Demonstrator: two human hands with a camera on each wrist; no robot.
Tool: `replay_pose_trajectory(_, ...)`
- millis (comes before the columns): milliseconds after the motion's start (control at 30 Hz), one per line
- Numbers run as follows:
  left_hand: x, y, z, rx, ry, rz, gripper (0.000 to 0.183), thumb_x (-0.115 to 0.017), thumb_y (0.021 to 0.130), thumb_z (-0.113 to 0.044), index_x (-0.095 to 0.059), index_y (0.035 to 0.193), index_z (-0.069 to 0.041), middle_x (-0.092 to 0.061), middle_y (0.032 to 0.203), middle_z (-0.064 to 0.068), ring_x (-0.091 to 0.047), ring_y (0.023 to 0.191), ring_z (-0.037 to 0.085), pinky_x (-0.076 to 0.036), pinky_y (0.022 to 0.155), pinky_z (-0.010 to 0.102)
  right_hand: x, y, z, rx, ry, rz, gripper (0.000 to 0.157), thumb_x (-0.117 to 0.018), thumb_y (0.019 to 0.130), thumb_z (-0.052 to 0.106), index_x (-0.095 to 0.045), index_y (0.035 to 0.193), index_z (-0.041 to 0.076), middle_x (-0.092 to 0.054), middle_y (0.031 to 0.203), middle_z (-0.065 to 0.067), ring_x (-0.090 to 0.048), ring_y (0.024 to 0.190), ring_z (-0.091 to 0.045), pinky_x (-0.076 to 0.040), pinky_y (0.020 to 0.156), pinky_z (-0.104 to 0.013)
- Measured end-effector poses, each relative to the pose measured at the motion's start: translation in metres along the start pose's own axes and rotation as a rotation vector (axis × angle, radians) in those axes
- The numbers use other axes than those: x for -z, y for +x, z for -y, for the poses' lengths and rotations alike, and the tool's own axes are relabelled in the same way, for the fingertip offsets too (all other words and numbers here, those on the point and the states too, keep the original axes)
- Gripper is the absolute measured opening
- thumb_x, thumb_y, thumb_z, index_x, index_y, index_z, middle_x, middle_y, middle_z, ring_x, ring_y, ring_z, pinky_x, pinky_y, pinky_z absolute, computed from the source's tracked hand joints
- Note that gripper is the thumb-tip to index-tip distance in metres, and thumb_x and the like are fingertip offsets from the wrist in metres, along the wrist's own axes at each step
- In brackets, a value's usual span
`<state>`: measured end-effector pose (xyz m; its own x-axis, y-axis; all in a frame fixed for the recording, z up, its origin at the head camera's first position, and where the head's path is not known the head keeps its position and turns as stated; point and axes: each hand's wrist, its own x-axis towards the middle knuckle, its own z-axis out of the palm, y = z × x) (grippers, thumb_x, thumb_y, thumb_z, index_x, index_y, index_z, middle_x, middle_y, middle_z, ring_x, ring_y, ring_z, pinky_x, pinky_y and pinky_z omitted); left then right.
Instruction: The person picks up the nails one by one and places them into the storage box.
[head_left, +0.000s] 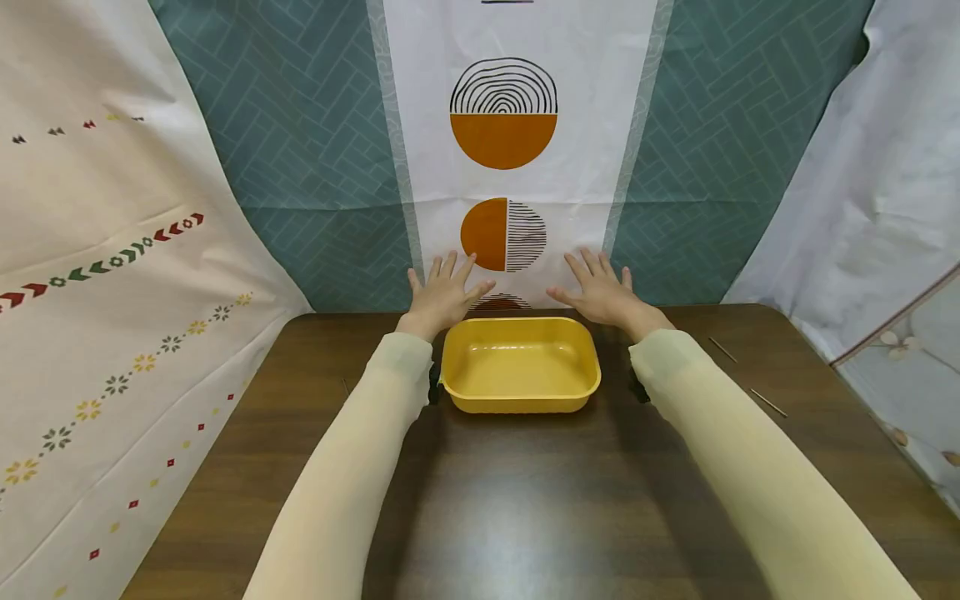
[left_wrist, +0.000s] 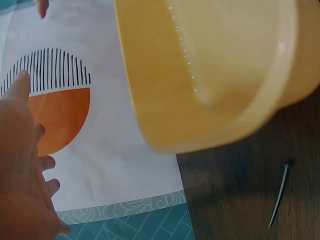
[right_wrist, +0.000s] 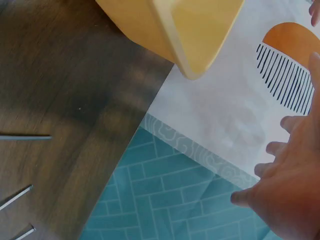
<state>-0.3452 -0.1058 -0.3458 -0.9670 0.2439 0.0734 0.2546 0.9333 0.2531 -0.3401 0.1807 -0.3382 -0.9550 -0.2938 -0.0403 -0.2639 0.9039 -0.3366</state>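
A yellow plastic basin (head_left: 521, 406) with rounded corners stands at the far middle of the table, nothing visible inside it. My left hand (head_left: 440, 298) is held beyond its far left corner, fingers spread and holding nothing. Mirroring it, my right hand (head_left: 603, 293) reaches past the far right corner, also spread and bare. Neither hand touches the basin. On the left wrist side a thin nail (left_wrist: 279, 195) lies on the wood near the basin. Several more lie to the right, among them one nail (right_wrist: 25, 137) and another nail (right_wrist: 16, 197) in the right wrist view.
The dark wooden table (head_left: 517, 492) ends just behind the basin. Behind it hangs a patterned teal and white cloth (head_left: 322, 150) with orange half circles. A cream embroidered cloth (head_left: 97, 333) borders the left side, and a white cloth (head_left: 847, 208) the right.
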Motion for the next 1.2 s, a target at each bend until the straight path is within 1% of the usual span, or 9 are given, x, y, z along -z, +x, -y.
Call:
replay_pose_trajectory(200,0.004,-0.003,0.004,-0.046,0.030,0.023,0.079,-0.031,0.106,-0.069,-0.017,0.169,-0.024,-0.007,0.175,0.012,-0.005,0.160,0.039,0.004,0.118,0.075,0.000,-0.006,-0.006,0.040,0.003,-0.007,0.089,-0.040,0.104,0.067,-0.009,0.169,0.013,0.004,0.174,-0.017,0.007,0.158,-0.045,0.005,0.118,-0.075)
replay_pose_trajectory(333,0.009,-0.008,0.006,-0.075,0.044,0.026,0.078,-0.031,0.106,-0.068,-0.016,0.169,-0.024,-0.007,0.175,0.012,-0.005,0.160,0.038,0.005,0.118,0.075,0.002,-0.012,-0.011,0.085,0.030,0.000,0.089,-0.043,0.105,0.064,-0.010,0.168,0.011,0.002,0.174,-0.019,0.005,0.158,-0.045,0.004,0.120,-0.072)
replay_pose_trajectory(433,0.010,-0.011,0.010,-0.080,0.054,0.023,0.077,-0.030,0.106,-0.067,-0.015,0.169,-0.025,-0.006,0.175,0.012,-0.005,0.160,0.038,0.005,0.118,0.075,0.006,-0.017,-0.015,0.122,0.056,0.001,0.087,-0.047,0.106,0.058,-0.011,0.168,0.009,0.000,0.173,-0.021,0.004,0.158,-0.046,0.004,0.122,-0.069)
replay_pose_trajectory(533,0.010,-0.013,0.013,-0.083,0.054,0.016,0.077,-0.029,0.106,-0.068,-0.015,0.169,-0.025,-0.007,0.175,0.012,-0.006,0.160,0.038,0.003,0.119,0.075,0.009,-0.022,-0.019,0.139,0.076,0.007,0.086,-0.048,0.107,0.057,-0.010,0.168,0.010,0.000,0.173,-0.022,0.004,0.158,-0.045,0.005,0.122,-0.068)
replay_pose_trajectory(700,0.011,-0.019,0.013,-0.107,0.034,0.022,0.077,-0.031,0.106,-0.067,-0.015,0.169,-0.025,-0.008,0.175,0.012,-0.007,0.160,0.038,0.003,0.119,0.074,0.011,-0.029,-0.026,0.160,0.069,0.021,0.085,-0.048,0.107,0.055,-0.009,0.169,0.012,0.000,0.173,-0.022,0.004,0.158,-0.045,0.004,0.122,-0.068)
replay_pose_trajectory(867,0.009,-0.024,0.013,-0.128,0.005,0.034,0.076,-0.034,0.107,-0.065,-0.015,0.169,-0.026,-0.008,0.175,0.011,-0.007,0.160,0.037,0.005,0.119,0.074,0.012,-0.037,-0.034,0.177,0.098,0.029,0.085,-0.051,0.107,0.053,-0.009,0.169,0.014,0.000,0.173,-0.021,0.007,0.157,-0.046,0.007,0.122,-0.067)
replay_pose_trajectory(967,0.007,-0.027,0.014,-0.143,-0.012,0.042,0.076,-0.035,0.107,-0.065,-0.015,0.169,-0.026,-0.008,0.175,0.011,-0.007,0.160,0.037,0.005,0.119,0.074,0.010,-0.040,-0.042,0.195,0.101,0.016,0.085,-0.052,0.106,0.054,-0.012,0.169,0.013,-0.003,0.173,-0.022,0.005,0.157,-0.048,0.006,0.122,-0.068)
replay_pose_trajectory(1133,0.002,-0.029,0.017,-0.161,-0.024,0.062,0.078,-0.033,0.105,-0.069,-0.014,0.169,-0.028,-0.006,0.175,0.009,-0.005,0.160,0.035,0.007,0.119,0.073,0.007,-0.044,-0.055,0.229,0.111,0.012,0.086,-0.053,0.105,0.057,-0.015,0.168,0.012,-0.007,0.172,-0.024,0.003,0.157,-0.049,0.005,0.121,-0.069)
replay_pose_trajectory(1200,-0.001,-0.031,0.018,-0.170,-0.022,0.066,0.080,-0.031,0.104,-0.071,-0.013,0.169,-0.029,-0.005,0.175,0.009,-0.004,0.160,0.035,0.007,0.120,0.072,0.007,-0.047,-0.058,0.230,0.123,0.022,0.085,-0.054,0.105,0.054,-0.016,0.168,0.011,-0.008,0.171,-0.026,0.004,0.156,-0.050,0.005,0.121,-0.069)
